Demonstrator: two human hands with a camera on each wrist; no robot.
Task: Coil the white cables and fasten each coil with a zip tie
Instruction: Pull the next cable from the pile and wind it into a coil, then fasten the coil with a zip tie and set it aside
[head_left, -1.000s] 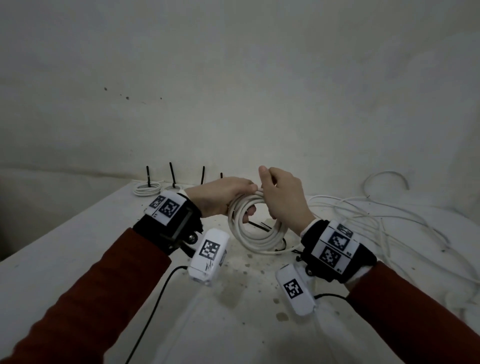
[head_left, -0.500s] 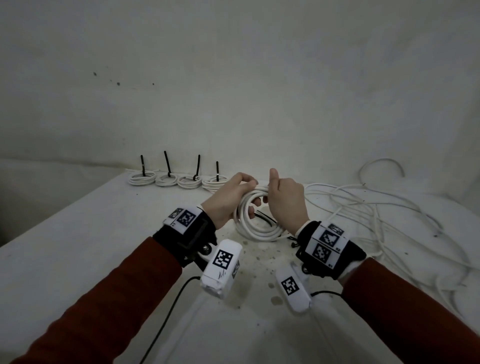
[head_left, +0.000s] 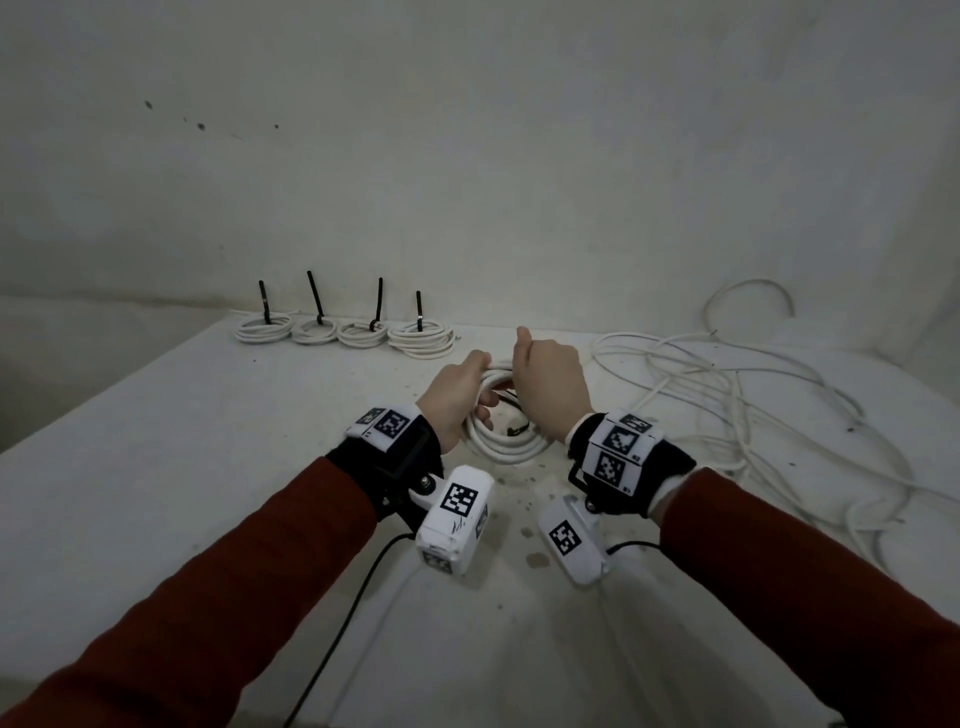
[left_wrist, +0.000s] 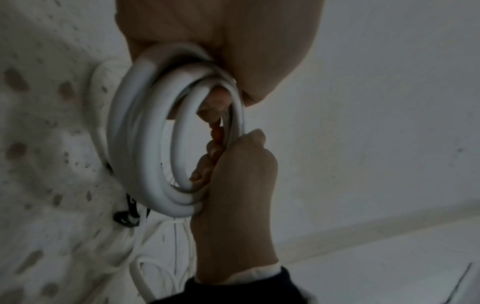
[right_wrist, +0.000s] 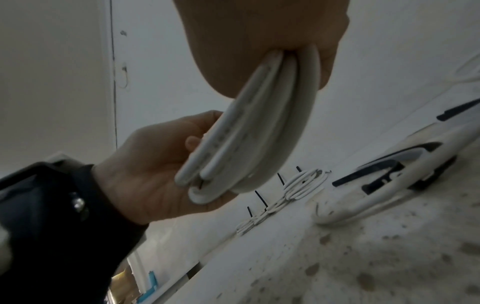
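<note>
Both hands hold one white cable coil (head_left: 493, 370) upright just above the table. My left hand (head_left: 460, 395) grips its left side, with fingers curled through the loop. My right hand (head_left: 545, 379) grips the top right, thumb up. In the left wrist view the coil (left_wrist: 145, 144) hangs from my left hand (left_wrist: 221, 41), and my right hand (left_wrist: 239, 185) clasps its far side. In the right wrist view the coil (right_wrist: 259, 127) runs from my right hand (right_wrist: 259, 30) to my left hand (right_wrist: 145, 170). Loose black zip ties (head_left: 514, 428) lie below.
Several tied coils (head_left: 363, 332) with upright black zip tie tails line the table's back edge (right_wrist: 303, 183). A tangle of loose white cable (head_left: 727, 405) covers the right side. Another cable loop (head_left: 506, 449) lies on the stained table (head_left: 208, 467) under the hands.
Both hands have carried the coil a little farther out over the table, and the view has shifted to show the tied coils at the back. Neither grip has changed.
</note>
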